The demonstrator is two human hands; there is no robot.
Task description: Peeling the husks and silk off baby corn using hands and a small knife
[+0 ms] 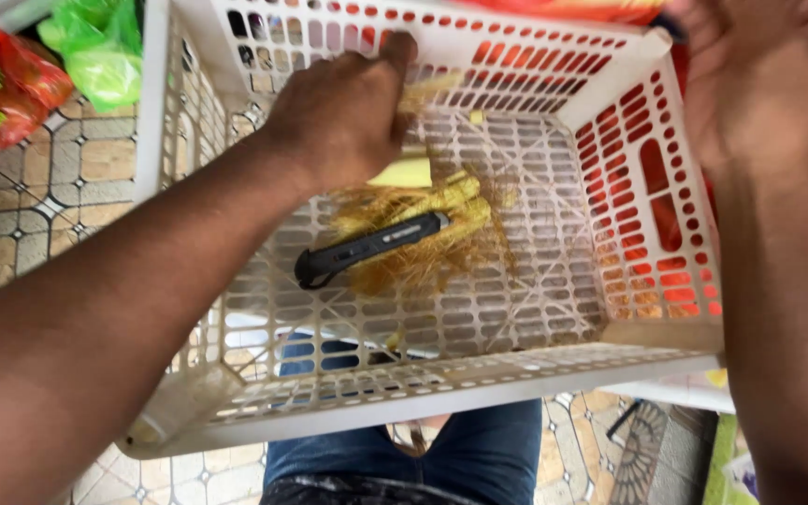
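**Nearly down to the scraps in the white crate**

Already the white perforated plastic crate [652,178] looks close to bare – it sits tipped across the person's lap, blue jeans [479,454] showing under its near rim, and most of its lattice floor is open to view. What is left lies in one loose heap near the middle: a tangle of yellow-brown fibrous strands and pale yellow stalk pieces [441,234], with a dark grey folding utility knife [371,248] resting across them, blade end hidden in the fibres.

The left hand [343,117] is inside the crate, reaching toward the far wall; its fingers are curled over some of the yellow stalk material, though how firm the grip is cannot be told, since the back of the hand covers it. The right hand [764,79] is up at the far right corner, blurred and cut off by the frame edge – whether it grips the rim or hangs loose I cannot tell.

As a judgement, the bulk of the handling inside the crate is done: only the heap and the knife are left to lift out. Beyond the crate, on the patterned tile floor [67,206], sit a red plastic bag [2,89] and a green plastic bag [100,47], both filled, well apart from the hands
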